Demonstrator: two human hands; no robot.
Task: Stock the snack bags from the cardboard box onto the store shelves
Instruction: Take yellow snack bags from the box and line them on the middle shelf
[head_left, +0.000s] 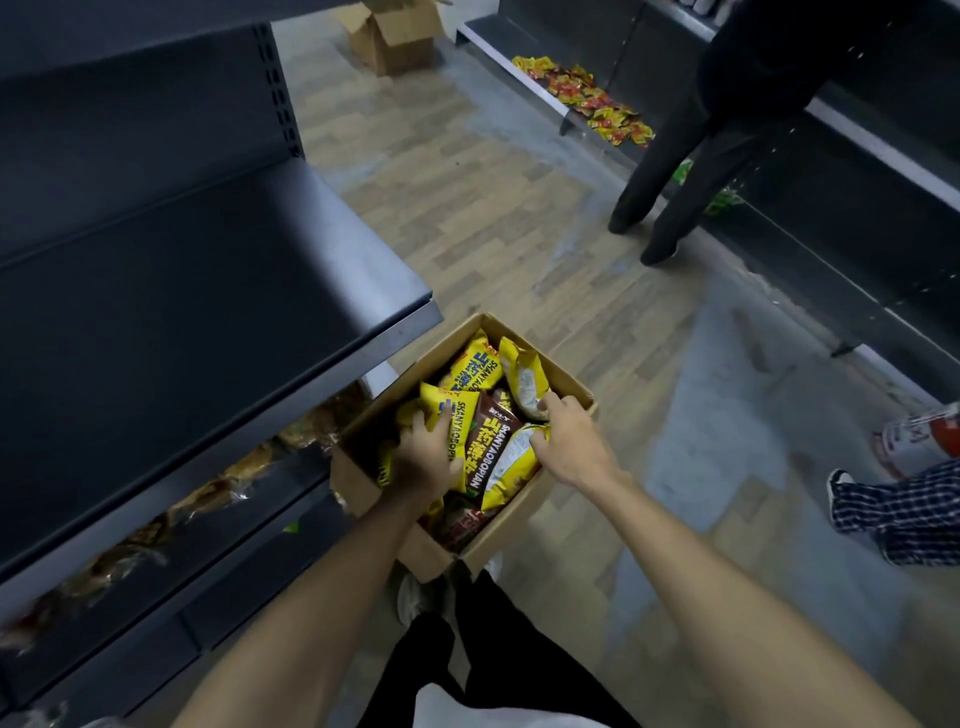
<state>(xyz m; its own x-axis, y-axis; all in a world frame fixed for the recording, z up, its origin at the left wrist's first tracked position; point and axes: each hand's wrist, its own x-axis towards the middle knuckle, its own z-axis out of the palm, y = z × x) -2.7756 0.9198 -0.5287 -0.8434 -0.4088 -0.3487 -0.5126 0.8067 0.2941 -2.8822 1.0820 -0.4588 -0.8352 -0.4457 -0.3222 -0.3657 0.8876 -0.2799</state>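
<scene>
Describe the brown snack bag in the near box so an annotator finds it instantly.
Start at the open cardboard box on the floor beside the dark shelf. Between the left hand and right hand lies the brown bag, the lone dark pack on top among yellow bags.

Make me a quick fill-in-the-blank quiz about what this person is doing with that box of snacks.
1. Both hands reach into a ___ box on the floor.
2. Most snack bags in it are ___.
3. The left hand rests on a ___ bag.
4. The dark shelf right above the box holds ___.

Missing words: cardboard; yellow; yellow; nothing
</scene>
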